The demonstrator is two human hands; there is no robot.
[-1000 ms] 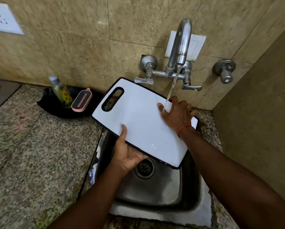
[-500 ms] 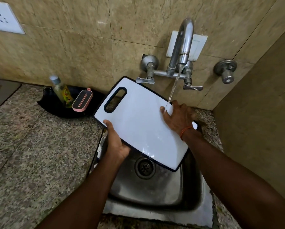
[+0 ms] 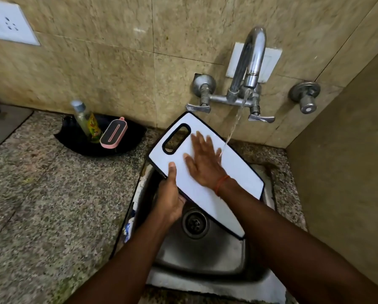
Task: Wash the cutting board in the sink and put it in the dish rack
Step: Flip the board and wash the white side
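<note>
Rinsing stage, by the look of it. Cutting board tilted over the sink, probably so the tap water runs off. Left hand clamped on its near edge, thumb on top. Right hand flat, fingers spread wide, rubbing the surface. No dish rack visible.

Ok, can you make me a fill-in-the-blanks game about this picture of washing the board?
1. Water from the tap lands on the white ____ board.
2. The right hand lies flat on the board with its fingers ____.
3. The left hand grips the board's edge above the round ____ in the sink.
4. Beside the bottle stands a ____ scrubber.

Missing words: cutting; spread; drain; pink
</note>
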